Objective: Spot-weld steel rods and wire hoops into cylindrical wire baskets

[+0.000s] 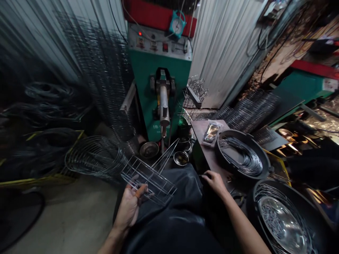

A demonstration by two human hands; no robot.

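Note:
My left hand (131, 206) grips a rectangular wire rack (149, 180) by its near edge and holds it tilted above my lap, in front of the green spot-welding machine (160, 74). My right hand (215, 181) reaches to the edge of the brown side table (205, 141), with its fingers curled at the table's corner. What they pinch, if anything, is too small to make out. A black pan (242, 155) full of bent wire pieces sits just beyond that hand.
A second black pan (284, 218) with a shiny bowl of small wires stands at the lower right. Wire rings (94, 158) are stacked at the left. Small metal bowls (149, 150) sit under the welder. A packet (211, 133) lies on the table. Finished wire racks (194, 93) hang behind.

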